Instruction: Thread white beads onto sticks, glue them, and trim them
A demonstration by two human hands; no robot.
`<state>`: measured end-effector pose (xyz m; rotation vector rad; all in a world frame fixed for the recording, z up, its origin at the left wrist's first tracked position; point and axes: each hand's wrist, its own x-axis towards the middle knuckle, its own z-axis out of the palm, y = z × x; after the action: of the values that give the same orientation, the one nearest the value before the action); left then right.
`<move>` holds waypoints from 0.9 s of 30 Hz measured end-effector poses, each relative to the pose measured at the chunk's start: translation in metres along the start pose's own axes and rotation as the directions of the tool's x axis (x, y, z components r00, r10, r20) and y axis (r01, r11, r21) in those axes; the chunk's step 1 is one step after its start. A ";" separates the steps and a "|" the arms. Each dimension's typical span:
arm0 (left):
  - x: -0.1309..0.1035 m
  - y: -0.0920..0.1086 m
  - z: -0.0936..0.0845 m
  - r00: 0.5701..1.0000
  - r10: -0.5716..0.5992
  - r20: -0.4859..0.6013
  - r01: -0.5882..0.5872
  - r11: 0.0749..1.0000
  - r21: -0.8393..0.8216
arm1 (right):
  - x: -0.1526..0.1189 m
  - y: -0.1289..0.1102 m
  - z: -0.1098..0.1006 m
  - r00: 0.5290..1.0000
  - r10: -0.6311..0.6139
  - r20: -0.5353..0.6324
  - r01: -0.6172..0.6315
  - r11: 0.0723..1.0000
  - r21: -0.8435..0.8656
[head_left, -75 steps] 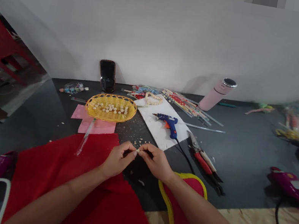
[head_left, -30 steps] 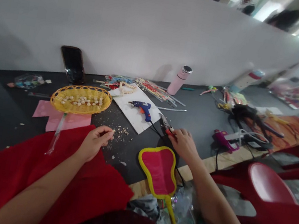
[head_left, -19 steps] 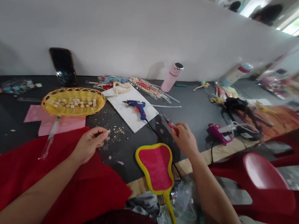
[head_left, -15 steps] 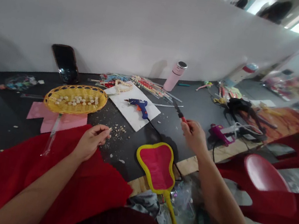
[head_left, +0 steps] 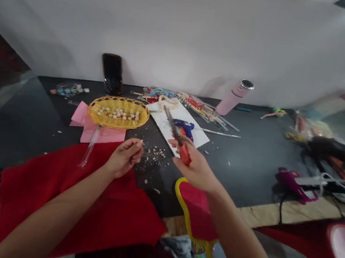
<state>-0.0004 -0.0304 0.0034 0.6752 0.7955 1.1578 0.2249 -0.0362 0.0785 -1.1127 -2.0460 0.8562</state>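
Observation:
My left hand [head_left: 125, 157] pinches a small pale piece [head_left: 142, 142] between thumb and fingertips, above the edge of the red cloth [head_left: 116, 221]. My right hand [head_left: 198, 164] is wrapped round a red-handled knife [head_left: 184, 153], its slim dark blade pointing up and away over a white board [head_left: 199, 139]. The exact kind of blade is blurred. Behind the knife lies a blue glue gun [head_left: 186, 127], partly covered. Pale crumbs [head_left: 156, 155] are scattered on the dark table between my hands. A yellow woven basket [head_left: 94, 119] with several small pale pieces stands beyond my left hand.
A phone [head_left: 112, 74] leans on the wall, and a pink flask [head_left: 234, 97] stands near decorated sticks [head_left: 196, 105]. A pink and yellow fan [head_left: 198, 211] hangs over the front edge below my right forearm. Purple devices with cables [head_left: 298, 185] lie at right and left.
My right hand has moved left with the knife, closer to my left hand and in front of the glue gun. My left hand still pinches the piece. The view has turned left.

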 end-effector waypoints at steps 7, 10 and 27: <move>0.008 0.008 -0.003 0.995 0.079 -0.065 -0.084 0.994 -0.073 | 0.000 0.042 0.032 0.988 -0.084 0.129 0.133 0.889 -0.438; 0.012 0.008 -0.004 0.989 0.118 -0.091 -0.125 0.989 -0.075 | -0.002 0.044 0.034 0.979 -0.053 0.198 0.148 0.849 -0.507; 0.006 0.005 0.002 0.989 0.115 -0.098 -0.115 0.993 0.005 | -0.005 0.031 0.040 0.964 -0.036 0.262 0.183 0.808 -0.560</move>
<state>-0.0005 -0.0232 0.0075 0.6741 0.8478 1.3039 0.2098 -0.0365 0.0296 -1.2230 -2.6538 0.3033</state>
